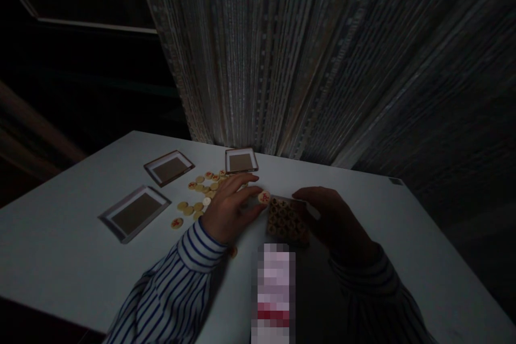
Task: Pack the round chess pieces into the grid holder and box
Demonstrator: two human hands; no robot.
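Note:
My left hand pinches a round pale game piece with a red mark just over the near left corner of a small box filled with several similar pieces in rows. My right hand curls around the right side of that box and steadies it on the white table. Loose round pieces with red marks lie scattered to the left of my left hand. Both sleeves are striped.
Three shallow open trays or lids lie on the table: one at the left, one behind it, one near the curtain. A blurred patch sits at the bottom centre. The room is dark.

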